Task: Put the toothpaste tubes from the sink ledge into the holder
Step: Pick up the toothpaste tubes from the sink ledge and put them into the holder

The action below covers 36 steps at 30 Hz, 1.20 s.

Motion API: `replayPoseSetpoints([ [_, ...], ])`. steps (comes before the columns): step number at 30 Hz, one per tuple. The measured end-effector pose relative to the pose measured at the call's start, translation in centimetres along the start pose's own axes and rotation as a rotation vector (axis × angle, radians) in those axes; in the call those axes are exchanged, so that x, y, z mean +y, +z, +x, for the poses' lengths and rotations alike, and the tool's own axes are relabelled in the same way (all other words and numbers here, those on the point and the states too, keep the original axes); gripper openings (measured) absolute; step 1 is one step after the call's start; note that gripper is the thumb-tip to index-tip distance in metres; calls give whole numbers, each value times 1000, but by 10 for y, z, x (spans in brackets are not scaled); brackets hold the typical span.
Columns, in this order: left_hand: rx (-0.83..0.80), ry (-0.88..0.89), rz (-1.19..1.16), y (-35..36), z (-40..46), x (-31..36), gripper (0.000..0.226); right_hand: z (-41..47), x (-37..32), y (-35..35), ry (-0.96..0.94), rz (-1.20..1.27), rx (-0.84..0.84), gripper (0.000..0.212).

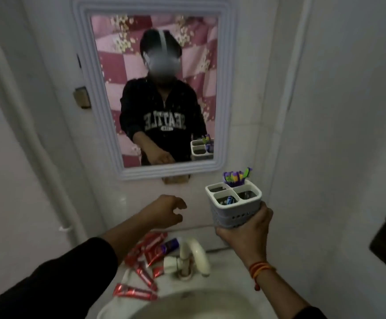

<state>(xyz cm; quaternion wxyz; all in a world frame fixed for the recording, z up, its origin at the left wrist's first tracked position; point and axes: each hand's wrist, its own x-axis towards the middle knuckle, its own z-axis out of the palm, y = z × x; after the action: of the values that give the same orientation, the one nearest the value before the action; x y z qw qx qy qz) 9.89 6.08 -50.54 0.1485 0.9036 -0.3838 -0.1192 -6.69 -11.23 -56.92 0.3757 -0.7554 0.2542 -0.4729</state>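
Several toothpaste tubes (149, 249) lie below both hands (164, 211), untouched.

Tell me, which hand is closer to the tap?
Left. The left hand hovers above the tap; the right hand holds the holder off to its right.

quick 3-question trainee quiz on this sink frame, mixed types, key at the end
1. True or false: the right hand holds the four-compartment holder in the air.
2. Where do most red toothpaste tubes lie?
A. in the basin
B. on the sink ledge, left of the faucet
C. in the holder
3. Fill in: the left hand is open and holds ____.

Key: 1 true; 2 B; 3 nothing
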Motion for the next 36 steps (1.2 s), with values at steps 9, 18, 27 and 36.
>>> replayPoseSetpoints([
  [9,-166,-158,99,85,22,-57,34,-84,86,18,227,8,-177,130],
  [18,-119,-204,236,146,49,-91,15,-113,123,34,312,106,-269,145],
  [27,-82,-143,399,147,60,-82,46,-118,147,34,332,115,-336,143],
  [36,-42,-50,235,36,52,3,53,-96,139,23,392,289,-465,79],
])
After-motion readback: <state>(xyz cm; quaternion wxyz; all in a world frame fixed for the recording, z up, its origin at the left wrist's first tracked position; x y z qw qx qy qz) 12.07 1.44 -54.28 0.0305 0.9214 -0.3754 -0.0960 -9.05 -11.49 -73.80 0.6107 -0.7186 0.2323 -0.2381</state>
